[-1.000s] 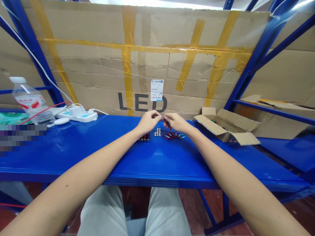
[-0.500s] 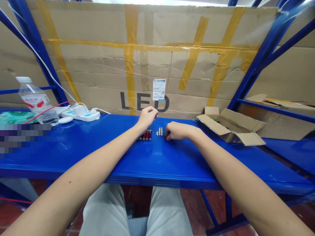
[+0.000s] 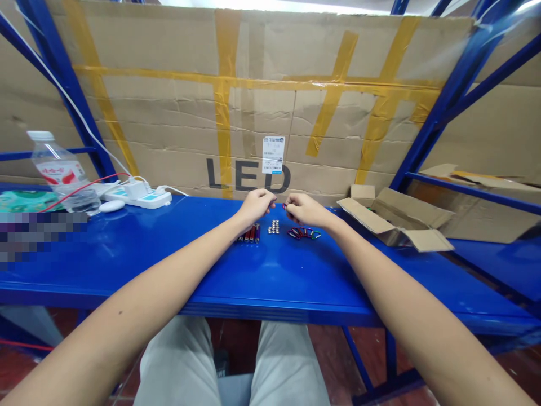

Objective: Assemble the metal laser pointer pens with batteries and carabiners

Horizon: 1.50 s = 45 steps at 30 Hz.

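Observation:
My left hand [image 3: 256, 205] is closed in a pinch above the table; whatever lies between its fingertips is too small to make out. Facing it a short gap away, my right hand [image 3: 305, 209] pinches a small purple-red carabiner [image 3: 283, 206], mostly covered by the fingers. Below the right hand lies a row of overlapping coloured carabiners [image 3: 302, 233]. Small round silvery metal pieces [image 3: 274, 227] sit in a cluster between the hands. Partly behind my left wrist, several slim red and purple metal tubes [image 3: 252, 234] lie side by side.
An open cardboard box [image 3: 397, 220] stands at right on the blue table [image 3: 270, 276]. At left are a water bottle [image 3: 63, 175], a power strip [image 3: 146, 197] and cables. A large taped cardboard sheet [image 3: 169, 118] closes off the back.
My right hand has risen from the table and moved away from me with a carabiner, uncovering the row of carabiners. My left hand has shifted slightly right and lower.

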Each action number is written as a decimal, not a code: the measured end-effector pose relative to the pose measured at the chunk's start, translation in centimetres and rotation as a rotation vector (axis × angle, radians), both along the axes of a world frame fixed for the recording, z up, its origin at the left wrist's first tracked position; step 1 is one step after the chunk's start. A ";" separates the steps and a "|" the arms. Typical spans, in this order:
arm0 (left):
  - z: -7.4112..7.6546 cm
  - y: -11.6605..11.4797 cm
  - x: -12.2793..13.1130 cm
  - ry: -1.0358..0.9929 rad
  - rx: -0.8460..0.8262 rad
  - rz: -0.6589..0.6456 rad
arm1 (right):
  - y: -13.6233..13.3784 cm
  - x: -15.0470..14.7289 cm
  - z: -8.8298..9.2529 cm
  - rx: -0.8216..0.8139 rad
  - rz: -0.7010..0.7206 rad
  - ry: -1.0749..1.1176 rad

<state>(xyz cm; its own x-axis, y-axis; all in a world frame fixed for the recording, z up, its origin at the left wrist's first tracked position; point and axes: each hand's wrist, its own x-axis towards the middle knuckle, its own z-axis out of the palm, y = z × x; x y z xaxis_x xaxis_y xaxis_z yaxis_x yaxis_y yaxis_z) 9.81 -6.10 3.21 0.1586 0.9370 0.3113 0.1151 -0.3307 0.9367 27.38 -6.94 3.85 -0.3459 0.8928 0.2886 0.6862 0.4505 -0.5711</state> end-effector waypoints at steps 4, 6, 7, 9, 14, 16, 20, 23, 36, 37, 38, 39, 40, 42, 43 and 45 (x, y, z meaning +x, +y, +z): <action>-0.5 0.1 0.1 0.090 0.043 -0.056 | 0.3 -0.8 -0.8 -0.066 -0.036 0.202; -0.7 0.2 0.1 0.136 0.058 -0.072 | 0.2 -1.3 -1.2 -0.073 -0.019 0.240; -0.7 0.2 0.1 0.153 0.068 -0.068 | 0.2 -1.4 -1.3 -0.070 0.000 0.247; -0.8 0.2 0.0 0.158 0.088 -0.049 | 0.2 -1.6 -1.4 -0.049 0.060 0.225; -0.7 0.2 -0.1 0.093 0.053 -0.042 | -0.1 -1.6 -1.3 0.070 0.216 0.071; -0.6 0.1 -0.1 0.092 0.029 -0.045 | -0.1 -1.6 -1.4 0.132 0.215 0.055; -0.4 -0.2 0.0 0.075 -0.024 -0.056 | 0.3 -1.4 -1.9 0.223 0.167 0.058; -0.4 -0.1 0.1 0.031 -0.111 -0.086 | 0.9 -1.1 -2.4 0.270 0.115 0.057; -0.2 -0.5 0.3 -0.072 -0.243 -0.245 | 1.6 -1.0 -3.3 0.350 0.050 0.050; -0.2 -0.5 0.3 -0.072 -0.239 -0.252 | 1.5 -1.1 -3.2 0.344 0.050 0.054; -0.2 -0.5 0.4 -0.073 -0.233 -0.257 | 1.5 -1.1 -3.2 0.340 0.052 0.060; -0.3 -0.5 0.4 -0.074 -0.226 -0.262 | 1.4 -1.2 -3.1 0.337 0.057 0.068; -0.4 -0.4 0.4 -0.077 -0.220 -0.266 | 1.4 -1.2 -3.1 0.333 0.064 0.077; -0.5 -0.2 0.5 -0.095 -0.212 -0.273 | 1.3 -1.3 -3.0 0.316 0.082 0.091; -0.6 0.0 0.4 -0.108 -0.209 -0.272 | 1.2 -1.3 -3.0 0.305 0.088 0.094; -0.7 0.2 0.4 -0.134 -0.204 -0.263 | 1.1 -1.3 -2.9 0.296 0.091 0.099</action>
